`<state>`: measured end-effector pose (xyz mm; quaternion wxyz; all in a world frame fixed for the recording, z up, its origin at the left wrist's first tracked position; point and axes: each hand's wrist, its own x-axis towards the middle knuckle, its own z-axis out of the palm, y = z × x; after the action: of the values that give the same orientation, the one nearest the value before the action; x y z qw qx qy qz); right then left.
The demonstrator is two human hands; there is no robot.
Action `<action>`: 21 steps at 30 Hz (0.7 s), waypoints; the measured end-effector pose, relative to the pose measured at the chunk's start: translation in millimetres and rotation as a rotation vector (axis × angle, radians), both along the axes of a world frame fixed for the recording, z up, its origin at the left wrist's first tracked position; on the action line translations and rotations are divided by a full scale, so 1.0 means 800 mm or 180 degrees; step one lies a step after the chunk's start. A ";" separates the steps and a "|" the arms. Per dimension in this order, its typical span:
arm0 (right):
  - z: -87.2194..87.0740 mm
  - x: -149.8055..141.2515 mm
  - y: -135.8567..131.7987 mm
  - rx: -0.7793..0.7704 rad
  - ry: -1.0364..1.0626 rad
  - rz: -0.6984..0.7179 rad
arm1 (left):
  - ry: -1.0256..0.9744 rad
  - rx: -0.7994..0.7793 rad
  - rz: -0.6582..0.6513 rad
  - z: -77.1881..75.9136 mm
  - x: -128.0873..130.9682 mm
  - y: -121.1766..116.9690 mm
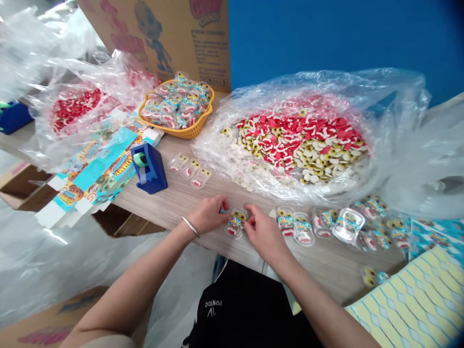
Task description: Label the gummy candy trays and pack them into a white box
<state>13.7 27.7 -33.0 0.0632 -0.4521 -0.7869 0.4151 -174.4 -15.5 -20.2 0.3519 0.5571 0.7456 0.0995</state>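
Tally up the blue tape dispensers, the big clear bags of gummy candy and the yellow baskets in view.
Blue tape dispensers: 2
Clear bags of gummy candy: 2
Yellow basket: 1
Total: 5

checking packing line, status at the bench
left hand pinching blue strip at clear gummy pack
right hand, fingertips at pack's edge
more packs in a row to the right, not touching
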 end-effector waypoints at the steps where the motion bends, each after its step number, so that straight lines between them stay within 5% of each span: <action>1: 0.000 -0.001 0.000 0.0079 -0.0068 0.0090 | 0.0140 -0.0005 -0.0031 0.001 0.002 0.000; 7: 0.010 -0.006 -0.006 0.0035 -0.0424 0.0373 | 0.1264 -0.0189 -0.0027 0.018 0.019 -0.023; 13: 0.013 -0.001 -0.044 -0.0214 -0.0294 0.0632 | 0.1333 -0.0399 0.0607 0.022 0.036 -0.125; 16: 0.010 -0.001 -0.055 -0.0231 -0.0283 0.0714 | 0.0377 -0.0411 0.1516 0.003 0.050 -0.168; 21: 0.007 -0.003 -0.063 -0.0165 -0.0154 0.0848 | -0.2784 0.0091 0.3488 -0.037 0.090 -0.174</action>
<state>11.1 -22.8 -27.1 -0.0232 -0.3550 -0.8303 0.4290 -102.6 -155.0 -50.1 0.5114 0.0145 0.7077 0.4873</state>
